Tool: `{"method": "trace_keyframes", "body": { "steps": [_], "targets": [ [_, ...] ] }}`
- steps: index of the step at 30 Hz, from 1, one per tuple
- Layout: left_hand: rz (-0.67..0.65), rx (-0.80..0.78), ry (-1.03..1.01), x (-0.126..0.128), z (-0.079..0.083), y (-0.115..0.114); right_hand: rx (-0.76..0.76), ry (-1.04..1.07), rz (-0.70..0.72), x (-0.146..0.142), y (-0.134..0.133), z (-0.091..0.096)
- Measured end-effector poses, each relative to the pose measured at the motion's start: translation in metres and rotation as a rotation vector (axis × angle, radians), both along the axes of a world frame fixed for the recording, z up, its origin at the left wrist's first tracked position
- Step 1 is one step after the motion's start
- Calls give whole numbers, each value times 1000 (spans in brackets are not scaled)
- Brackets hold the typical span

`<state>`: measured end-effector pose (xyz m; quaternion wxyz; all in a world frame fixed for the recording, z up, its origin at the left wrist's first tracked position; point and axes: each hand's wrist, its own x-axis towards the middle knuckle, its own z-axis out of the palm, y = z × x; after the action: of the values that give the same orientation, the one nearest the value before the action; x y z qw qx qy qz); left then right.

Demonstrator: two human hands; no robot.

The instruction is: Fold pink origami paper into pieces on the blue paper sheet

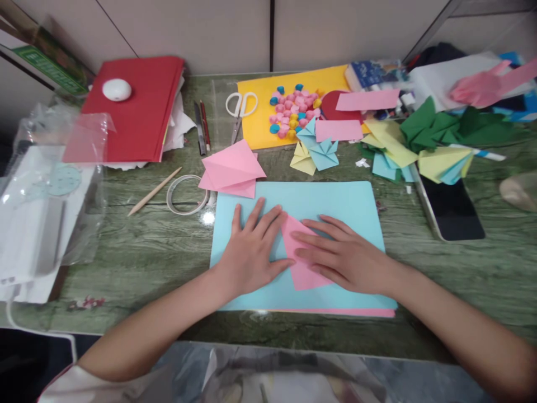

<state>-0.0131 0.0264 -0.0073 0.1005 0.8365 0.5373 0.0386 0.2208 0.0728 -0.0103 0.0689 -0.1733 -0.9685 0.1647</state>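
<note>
At centre, the left hand (248,256), fingers spread, and the right hand (354,258), fingers slightly parted, touch one pink paper (302,274); one phone (453,211) lies right.

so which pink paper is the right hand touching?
The pink piece in the middle of the blue sheet; the right hand touches no other.

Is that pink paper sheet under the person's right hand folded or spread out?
Seemingly folded: the pink paper sheet shows a triangle-like outline, though the right hand covers part.

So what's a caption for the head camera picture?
Left hand and right hand on pink paper, atop a blue sheet.
</note>
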Motion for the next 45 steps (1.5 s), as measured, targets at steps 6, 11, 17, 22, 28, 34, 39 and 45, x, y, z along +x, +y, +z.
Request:
{"method": "trace_keyframes", "body": {
  "steps": [6,11,17,22,28,34,39,45],
  "targets": [
    [12,-4,-20,0,1,-1,-289,211,-230,-1,-1,17],
    [6,-24,-26,-1,3,-1,-345,157,-406,-14,9,28],
    [11,-24,-8,-2,0,-1,-86,-14,-327,-45,23,24],
    [7,-12,-11,-3,-1,-1,179,-120,-312,-60,16,24],
    [-1,3,-27,-3,-3,-2,266,-203,-328,-60,12,30],
    [-23,3,-30,-5,-3,-2,254,-214,-317,-59,14,30],
    [-25,2,-31,-5,-2,-2,292,-218,-318,-56,10,30],
    [-42,3,-30,-4,-2,-2,301,-226,-328,-45,3,32]
  ]
}}
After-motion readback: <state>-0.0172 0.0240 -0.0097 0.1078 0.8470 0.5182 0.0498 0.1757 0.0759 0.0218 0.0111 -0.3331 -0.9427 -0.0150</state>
